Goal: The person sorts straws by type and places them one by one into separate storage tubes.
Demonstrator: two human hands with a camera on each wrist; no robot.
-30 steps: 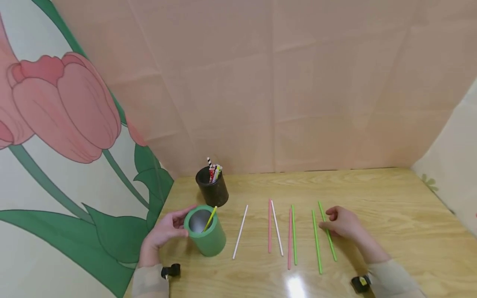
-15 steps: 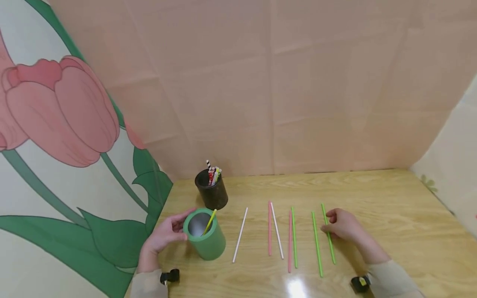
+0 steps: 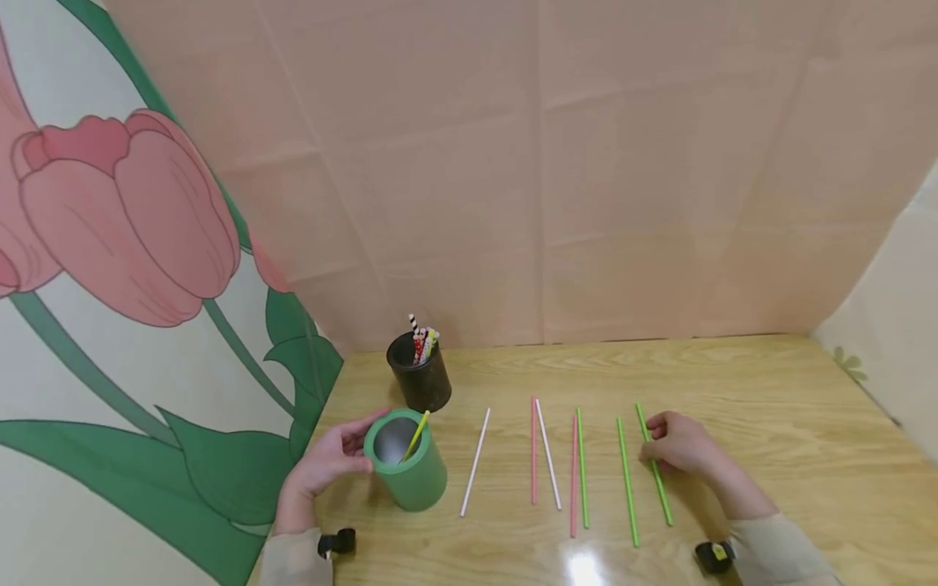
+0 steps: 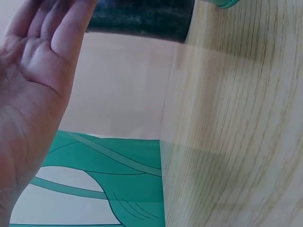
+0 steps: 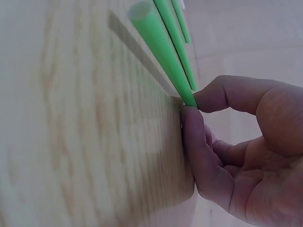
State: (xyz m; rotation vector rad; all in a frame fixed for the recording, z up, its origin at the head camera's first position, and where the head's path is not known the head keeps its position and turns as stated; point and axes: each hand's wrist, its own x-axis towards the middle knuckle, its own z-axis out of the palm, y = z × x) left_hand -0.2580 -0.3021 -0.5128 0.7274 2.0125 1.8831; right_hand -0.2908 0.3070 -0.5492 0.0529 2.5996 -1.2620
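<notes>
At the left in the head view, my left hand (image 3: 326,464) holds a green cup (image 3: 414,484) by its side, thumb and fingers spread around its rim. A yellow straw (image 3: 416,437) leans inside that cup, which stands upright on the table. On the right, my right hand (image 3: 681,443) pinches the rightmost green straw (image 3: 662,496) between thumb and index finger. In the right wrist view, the near end of this green straw (image 5: 158,42) tilts up off the wood and casts a shadow. Another green straw (image 3: 627,488) lies just left of it.
Behind the green cup stands a black cup (image 3: 421,382) with several patterned straws (image 3: 422,346). Between the hands, a white straw (image 3: 475,464), a pink straw (image 3: 533,452) and several others lie spread on the wooden table (image 3: 791,423). A pink-brown backdrop (image 3: 586,203) rises behind.
My right hand has shifted slightly right, and the rightmost green straw has moved right with it, away from its neighbour. My left hand stays at the green cup.
</notes>
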